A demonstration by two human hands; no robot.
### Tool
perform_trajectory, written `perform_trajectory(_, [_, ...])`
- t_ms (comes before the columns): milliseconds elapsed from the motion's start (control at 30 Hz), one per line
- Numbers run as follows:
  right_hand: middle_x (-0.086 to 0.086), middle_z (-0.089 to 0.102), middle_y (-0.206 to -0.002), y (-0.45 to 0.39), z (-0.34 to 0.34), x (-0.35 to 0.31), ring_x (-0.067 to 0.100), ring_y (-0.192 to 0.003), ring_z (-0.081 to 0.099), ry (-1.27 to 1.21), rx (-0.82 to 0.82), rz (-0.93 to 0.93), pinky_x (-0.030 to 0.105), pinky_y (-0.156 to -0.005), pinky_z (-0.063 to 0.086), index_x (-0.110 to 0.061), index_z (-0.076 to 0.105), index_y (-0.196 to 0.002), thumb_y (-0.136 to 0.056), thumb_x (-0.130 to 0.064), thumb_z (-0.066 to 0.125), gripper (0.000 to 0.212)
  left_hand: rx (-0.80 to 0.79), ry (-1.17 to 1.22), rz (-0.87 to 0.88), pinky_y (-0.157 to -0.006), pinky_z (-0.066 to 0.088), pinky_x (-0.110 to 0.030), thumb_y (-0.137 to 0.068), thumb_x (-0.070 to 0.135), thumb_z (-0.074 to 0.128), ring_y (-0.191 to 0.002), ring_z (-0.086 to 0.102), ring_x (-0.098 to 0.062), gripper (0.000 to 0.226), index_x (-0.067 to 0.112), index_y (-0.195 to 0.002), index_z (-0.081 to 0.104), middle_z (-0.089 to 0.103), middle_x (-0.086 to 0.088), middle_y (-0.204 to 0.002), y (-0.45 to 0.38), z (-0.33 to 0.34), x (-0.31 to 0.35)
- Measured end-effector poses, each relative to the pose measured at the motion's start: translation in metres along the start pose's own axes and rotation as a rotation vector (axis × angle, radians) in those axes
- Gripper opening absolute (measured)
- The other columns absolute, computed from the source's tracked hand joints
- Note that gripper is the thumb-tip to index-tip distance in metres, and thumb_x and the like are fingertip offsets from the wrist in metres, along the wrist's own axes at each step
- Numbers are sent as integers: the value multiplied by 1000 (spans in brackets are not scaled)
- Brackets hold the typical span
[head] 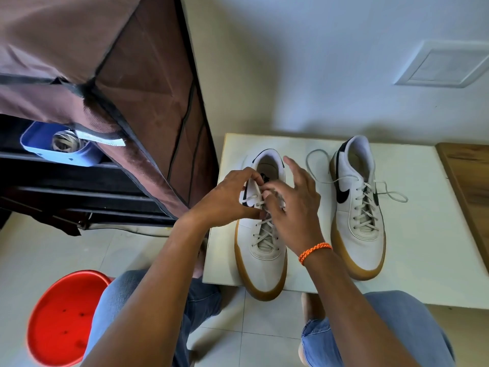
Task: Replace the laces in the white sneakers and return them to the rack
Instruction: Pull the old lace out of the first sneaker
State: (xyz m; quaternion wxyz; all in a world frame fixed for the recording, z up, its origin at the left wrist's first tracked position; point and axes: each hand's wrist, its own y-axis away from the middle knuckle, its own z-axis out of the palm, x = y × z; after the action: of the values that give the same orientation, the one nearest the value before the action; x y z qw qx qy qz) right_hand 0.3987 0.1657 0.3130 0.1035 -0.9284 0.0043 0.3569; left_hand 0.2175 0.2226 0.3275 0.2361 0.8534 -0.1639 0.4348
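Head view: we find two white canvas-textured sneakers with gum-coloured soles on a white board point(423, 234). The left sneaker point(260, 260) sits at centre; the right sneaker point(360, 223), at 3 o'clock, carries a black swoosh and loose laces. Our left hand point(225, 200) pinches a flat white lace point(250, 199); right hand point(293, 205) fingers spread above. A brown fabric rack point(119, 83) stands at 10 o'clock.
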Motion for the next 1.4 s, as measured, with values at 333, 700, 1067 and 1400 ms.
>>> perform_trajectory(333, [2, 58, -131, -11, -16, 1, 24, -122, 53, -271, 218, 88, 12, -97, 39, -14, 69, -83, -92, -14, 63, 11, -16, 6, -19, -84, 44, -14, -76, 41, 94, -123, 55, -11, 65, 46, -125, 52, 46, 15, -143, -1, -1, -2])
perform_trajectory(700, [-16, 44, -154, -2, 4, 4, 13, -144, 36, -47, -4, 21, 46, -103, 29, -28, 67, -86, -96, -28, 64, 10, -13, 27, 8, -94, 53, -25, -77, 41, 94, -118, 57, -7, 62, 45, -124, 53, 48, 16, -140, -2, 0, -2])
perform_trajectory(1067, [-7, 51, -142, -6, -5, 2, 18, -137, 43, -166, 60, 127, 49, -108, 37, -33, 69, -108, -94, -24, 67, 17, -28, 40, -28, -83, 48, -20, -79, 41, 93, -115, 59, -7, 61, 48, -123, 52, 45, 18, -142, 1, -1, 0])
perform_trajectory(1400, [-7, 53, -133, -10, -7, 4, 6, -124, 49, -324, 153, 104, 38, -99, 43, -21, 68, -83, -92, -21, 61, 11, -27, 27, -30, -86, 50, -21, -78, 41, 94, -115, 58, -6, 62, 47, -124, 51, 45, 17, -141, 0, -1, 0])
